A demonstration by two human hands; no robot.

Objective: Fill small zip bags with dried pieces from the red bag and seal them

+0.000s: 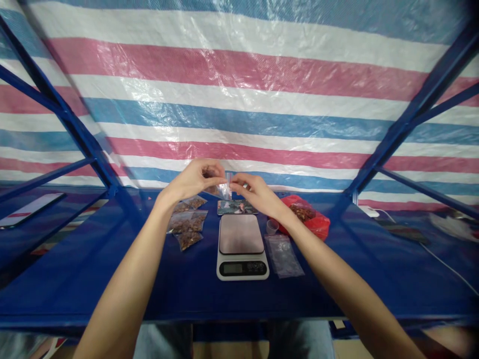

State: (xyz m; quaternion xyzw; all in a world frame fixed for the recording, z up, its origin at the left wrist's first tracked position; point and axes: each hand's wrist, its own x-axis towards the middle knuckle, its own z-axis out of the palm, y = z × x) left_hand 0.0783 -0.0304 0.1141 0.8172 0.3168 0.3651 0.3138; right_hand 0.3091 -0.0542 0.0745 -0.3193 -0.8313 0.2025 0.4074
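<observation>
My left hand [194, 179] and my right hand [254, 192] are raised above the far edge of the blue table, pinching a small transparent plastic bag [224, 188] between them. The bag holds something brownish low down, partly hidden by my fingers. Below my left hand lie several sealed bags of brown pieces [186, 224]. A digital kitchen scale [241, 247] stands below and between my hands, touching neither. Under my right hand is a smartphone showing a video [237, 207]. A red plastic bag of brown pieces [305, 214] sits beyond my right wrist.
A small transparent cup [272, 227] and a stack of transparent bags [283, 255] sit right of the scale. Another phone [30, 209] lies at far left. Blue metal frame posts [82, 134] and a striped tarpaulin [239, 109] stand behind the blue table [93, 279].
</observation>
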